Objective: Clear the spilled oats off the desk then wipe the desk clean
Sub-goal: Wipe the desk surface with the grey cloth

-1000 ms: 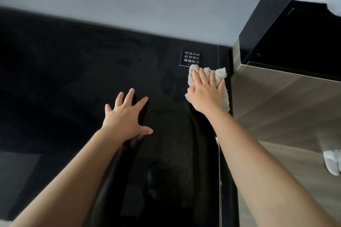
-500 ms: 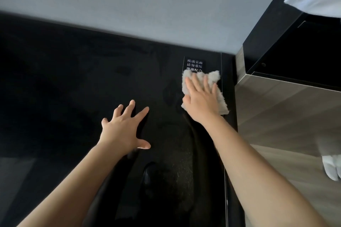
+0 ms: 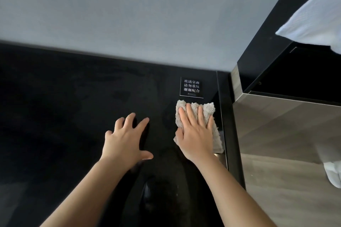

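Note:
The desk [image 3: 64, 116] has a glossy black glass top, and I see no oats on it. A beige fluffy cloth [image 3: 207, 108] lies near the desk's far right corner. My right hand [image 3: 195, 134] presses flat on the cloth with fingers spread, the thumb at its left edge. My left hand [image 3: 125, 138] rests open on the bare glass to the left of the cloth, fingers apart, holding nothing.
A small black label with white characters [image 3: 191, 86] sits just beyond the cloth. A grey wall [image 3: 129, 14] backs the desk. A wood-faced cabinet [image 3: 276, 125] stands against the desk's right edge, with white fabric [image 3: 317, 20] above it.
My right hand has slid the cloth a little toward me, off the label's lower edge. My left hand has stayed flat in about the same spot. The view has tilted upward.

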The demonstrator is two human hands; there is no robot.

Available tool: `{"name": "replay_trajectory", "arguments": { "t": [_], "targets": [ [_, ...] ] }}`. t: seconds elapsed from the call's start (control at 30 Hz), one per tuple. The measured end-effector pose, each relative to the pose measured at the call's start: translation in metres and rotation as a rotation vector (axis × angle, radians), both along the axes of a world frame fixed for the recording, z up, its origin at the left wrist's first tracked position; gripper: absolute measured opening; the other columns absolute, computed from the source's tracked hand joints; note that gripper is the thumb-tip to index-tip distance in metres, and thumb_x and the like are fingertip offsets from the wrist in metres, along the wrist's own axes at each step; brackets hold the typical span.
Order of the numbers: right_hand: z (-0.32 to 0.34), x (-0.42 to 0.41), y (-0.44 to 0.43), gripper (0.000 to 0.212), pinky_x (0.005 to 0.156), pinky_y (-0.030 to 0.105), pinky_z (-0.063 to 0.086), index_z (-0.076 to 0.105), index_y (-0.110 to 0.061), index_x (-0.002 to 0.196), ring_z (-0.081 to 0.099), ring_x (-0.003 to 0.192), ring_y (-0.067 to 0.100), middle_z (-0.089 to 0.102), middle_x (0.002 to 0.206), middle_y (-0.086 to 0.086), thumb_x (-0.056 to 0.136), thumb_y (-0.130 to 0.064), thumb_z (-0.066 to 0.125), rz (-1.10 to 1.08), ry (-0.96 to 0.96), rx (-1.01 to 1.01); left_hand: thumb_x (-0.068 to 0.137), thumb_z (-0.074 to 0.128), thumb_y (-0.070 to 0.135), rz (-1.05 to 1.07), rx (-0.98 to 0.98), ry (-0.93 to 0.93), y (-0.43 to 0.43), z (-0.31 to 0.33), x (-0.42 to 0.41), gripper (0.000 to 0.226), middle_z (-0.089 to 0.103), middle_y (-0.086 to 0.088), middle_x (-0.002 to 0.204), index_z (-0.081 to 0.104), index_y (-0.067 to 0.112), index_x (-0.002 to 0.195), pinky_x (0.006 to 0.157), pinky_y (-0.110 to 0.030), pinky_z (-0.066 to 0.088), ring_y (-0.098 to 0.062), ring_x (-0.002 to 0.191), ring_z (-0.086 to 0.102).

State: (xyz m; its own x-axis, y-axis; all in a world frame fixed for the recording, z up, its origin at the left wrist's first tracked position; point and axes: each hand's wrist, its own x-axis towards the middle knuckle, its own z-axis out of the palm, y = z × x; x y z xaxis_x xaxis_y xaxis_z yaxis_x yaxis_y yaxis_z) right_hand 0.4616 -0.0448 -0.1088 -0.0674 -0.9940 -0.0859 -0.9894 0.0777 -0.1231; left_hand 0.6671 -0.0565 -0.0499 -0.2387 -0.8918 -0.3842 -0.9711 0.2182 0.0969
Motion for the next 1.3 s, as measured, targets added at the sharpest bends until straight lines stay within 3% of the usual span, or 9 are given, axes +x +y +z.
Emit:
{"name": "replay_trajectory", "arguments": {
  "t": [0.17, 0.43, 0.53, 0.77, 0.93, 1.03, 1.13, 1.2, 1.3],
  "targets": [
    [0.004, 0.006, -0.042, 0.071, 0.117, 0.061, 0.002, 0.010, -0.027, 0.154, -0.002, 0.149, 0.031, 0.004, 0.163, -0.003, 0.085, -0.042, 0.005, -0.077, 0.014, 0.025, 0.068, 0.074, 0.062, 0.003, 0.145, -0.014, -0.022, -0.006, -0.015, 0.113, -0.013, 0.000, 0.159, -0.003, 0.044, 0.150, 0.108, -0.063, 0.028, -0.033, 0.147, -0.008],
    [0.004, 0.026, 0.078, 0.065, 0.114, 0.061, 0.020, 0.025, -0.026, 0.152, 0.008, 0.149, 0.029, 0.015, 0.161, -0.003, 0.089, -0.040, 0.031, 0.076, 0.011, 0.026, 0.072, 0.070, 0.062, 0.008, 0.137, -0.002, -0.016, -0.006, -0.013, 0.108, -0.013, -0.002, 0.160, -0.002, 0.041, 0.150, 0.109, -0.065, 0.025, -0.034, 0.147, -0.009],
    [0.005, 0.018, 0.060, 0.066, 0.115, 0.064, 0.010, 0.017, -0.031, 0.153, -0.001, 0.150, 0.027, 0.007, 0.163, -0.007, 0.089, -0.043, 0.022, 0.032, 0.029, 0.051, 0.076, 0.067, 0.062, -0.013, 0.123, 0.017, 0.000, -0.006, -0.010, 0.104, -0.015, -0.002, 0.159, -0.003, 0.040, 0.150, 0.111, -0.066, 0.019, -0.033, 0.146, -0.012],
    [0.008, 0.033, 0.104, 0.066, 0.115, 0.062, 0.013, 0.013, -0.029, 0.154, 0.000, 0.150, 0.029, 0.005, 0.163, -0.005, 0.091, -0.043, 0.028, 0.014, 0.051, 0.058, 0.079, 0.059, 0.065, -0.093, 0.052, 0.042, 0.078, -0.009, 0.004, 0.112, -0.023, -0.003, 0.158, -0.024, 0.035, 0.146, 0.116, -0.058, 0.009, -0.031, 0.145, -0.019],
    [0.020, 0.040, 0.152, 0.065, 0.114, 0.063, 0.016, 0.013, -0.032, 0.154, -0.001, 0.150, 0.029, 0.002, 0.163, -0.006, 0.092, -0.050, 0.023, 0.032, 0.013, 0.169, 0.087, 0.054, 0.057, -0.089, 0.056, 0.091, 0.102, -0.010, 0.011, 0.096, -0.014, -0.004, 0.160, -0.013, 0.031, 0.151, 0.119, -0.051, 0.002, -0.025, 0.147, -0.016],
    [0.039, 0.017, 0.143, 0.059, 0.118, 0.053, 0.006, 0.010, -0.043, 0.152, -0.010, 0.149, 0.016, -0.004, 0.162, -0.014, 0.094, -0.058, 0.015, 0.082, -0.210, 0.140, 0.095, 0.052, 0.034, -0.075, -0.022, 0.194, 0.108, -0.007, 0.007, 0.078, -0.006, -0.005, 0.161, 0.000, 0.026, 0.153, 0.121, -0.046, 0.004, -0.024, 0.148, -0.010],
    [0.039, -0.031, 0.147, 0.051, 0.115, 0.047, 0.018, 0.022, -0.039, 0.150, 0.008, 0.149, 0.019, 0.009, 0.162, -0.007, 0.100, -0.042, 0.025, -0.127, -0.270, -0.083, 0.094, 0.044, 0.016, -0.095, -0.149, 0.384, 0.117, -0.003, -0.024, 0.066, 0.007, -0.005, 0.161, 0.013, 0.021, 0.153, 0.121, -0.043, 0.006, -0.022, 0.149, -0.001],
    [0.022, -0.054, 0.151, 0.056, 0.112, 0.049, 0.032, 0.012, -0.030, 0.154, 0.024, 0.145, 0.030, 0.004, 0.163, 0.002, 0.101, -0.039, 0.028, -0.283, -0.295, -0.008, 0.095, 0.039, 0.023, -0.177, -0.138, 0.409, 0.121, -0.009, -0.061, 0.065, 0.007, -0.006, 0.161, 0.008, 0.024, 0.152, 0.120, -0.049, 0.009, -0.024, 0.149, -0.001],
    [-0.001, -0.061, 0.160, 0.060, 0.065, 0.038, 0.057, 0.010, -0.028, 0.154, 0.066, 0.090, 0.030, 0.003, 0.163, 0.006, 0.098, -0.046, 0.023, -0.295, -0.280, 0.000, 0.092, 0.032, 0.058, -0.248, -0.153, 0.281, 0.125, -0.029, -0.109, 0.070, 0.007, -0.014, 0.160, 0.004, 0.034, 0.152, 0.115, -0.061, 0.006, -0.038, 0.147, 0.001]
  ]
}}
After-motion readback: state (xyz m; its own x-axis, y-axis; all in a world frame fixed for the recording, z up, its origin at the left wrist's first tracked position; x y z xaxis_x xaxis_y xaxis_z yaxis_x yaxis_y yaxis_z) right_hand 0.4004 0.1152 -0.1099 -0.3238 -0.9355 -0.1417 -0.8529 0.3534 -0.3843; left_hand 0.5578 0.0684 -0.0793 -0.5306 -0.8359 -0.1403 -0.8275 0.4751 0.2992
